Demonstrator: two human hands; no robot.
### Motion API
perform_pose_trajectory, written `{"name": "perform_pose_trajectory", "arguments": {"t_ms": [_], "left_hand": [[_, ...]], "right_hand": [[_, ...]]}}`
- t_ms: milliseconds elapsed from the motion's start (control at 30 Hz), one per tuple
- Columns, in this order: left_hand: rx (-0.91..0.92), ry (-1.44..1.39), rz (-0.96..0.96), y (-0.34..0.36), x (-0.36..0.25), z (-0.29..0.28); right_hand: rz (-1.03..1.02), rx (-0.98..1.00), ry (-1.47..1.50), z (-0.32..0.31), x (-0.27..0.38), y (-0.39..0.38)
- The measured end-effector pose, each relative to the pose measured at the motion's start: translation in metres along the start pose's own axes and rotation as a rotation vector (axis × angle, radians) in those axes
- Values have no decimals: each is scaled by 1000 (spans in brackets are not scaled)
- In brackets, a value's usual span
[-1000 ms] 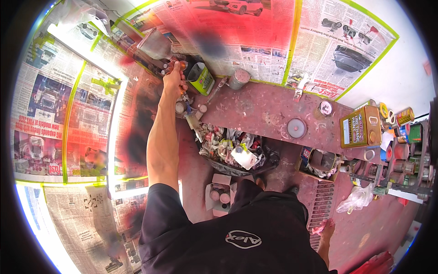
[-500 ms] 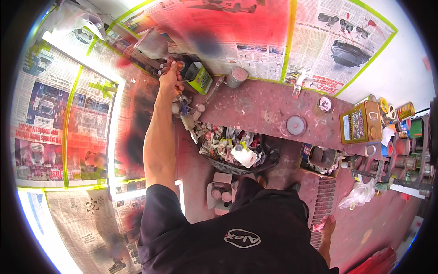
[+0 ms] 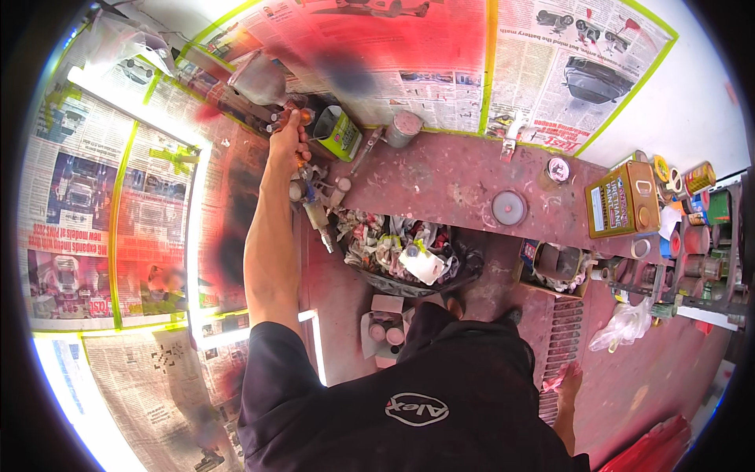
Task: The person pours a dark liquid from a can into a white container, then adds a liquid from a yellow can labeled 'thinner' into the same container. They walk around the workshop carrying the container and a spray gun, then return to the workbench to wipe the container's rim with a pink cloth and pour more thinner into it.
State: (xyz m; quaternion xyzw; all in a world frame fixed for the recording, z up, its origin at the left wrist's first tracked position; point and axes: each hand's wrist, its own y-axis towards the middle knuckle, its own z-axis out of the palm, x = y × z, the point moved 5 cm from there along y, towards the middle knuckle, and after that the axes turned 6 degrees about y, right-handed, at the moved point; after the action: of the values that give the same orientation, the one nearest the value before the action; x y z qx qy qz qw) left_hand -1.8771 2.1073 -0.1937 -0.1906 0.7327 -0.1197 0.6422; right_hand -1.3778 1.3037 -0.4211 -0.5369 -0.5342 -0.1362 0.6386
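At the far left end of the bench, my left hand point(image 3: 289, 140) is closed around a paint spray gun. The gun's paint cup point(image 3: 259, 79), grey and stained, juts up and left above my fingers. Just right of the gun stands a green and white open-topped container point(image 3: 338, 134). Below my hand, a second gun-like tool point(image 3: 317, 216) hangs by the bench edge with its tip pointing down; its kind is hard to make out. Low at the right, my right hand point(image 3: 568, 382) is closed on a crumpled pink-stained cloth point(image 3: 553, 383), beside my body.
On the paint-stained bench point(image 3: 456, 169) stand a grey can point(image 3: 403, 129), a round lid point(image 3: 510, 208), a small jar point(image 3: 557, 170) and a gold rectangular tin point(image 3: 624, 206). A trash bag of crumpled paper point(image 3: 393, 252) sits below. Cans crowd a rack point(image 3: 692, 267); newspaper point(image 3: 440, 102) covers the walls.
The view has shifted slightly. My left hand stays on the spray gun at the bench's left end, and my right hand keeps the cloth at my side, a little higher in the picture.
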Motion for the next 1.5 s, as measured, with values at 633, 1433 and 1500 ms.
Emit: {"name": "perform_pose_trajectory", "arguments": {"t_ms": [633, 1433, 1500], "left_hand": [[-17, -23, 31, -1, 3, -2], [-27, 6, 52, -12, 16, -11], [-20, 14, 58, -13, 10, -5]], "right_hand": [[52, 69, 40, 0, -5, 2], [-27, -47, -117, -34, -42, 39], [31, -49, -106, -19, -24, 24]]}}
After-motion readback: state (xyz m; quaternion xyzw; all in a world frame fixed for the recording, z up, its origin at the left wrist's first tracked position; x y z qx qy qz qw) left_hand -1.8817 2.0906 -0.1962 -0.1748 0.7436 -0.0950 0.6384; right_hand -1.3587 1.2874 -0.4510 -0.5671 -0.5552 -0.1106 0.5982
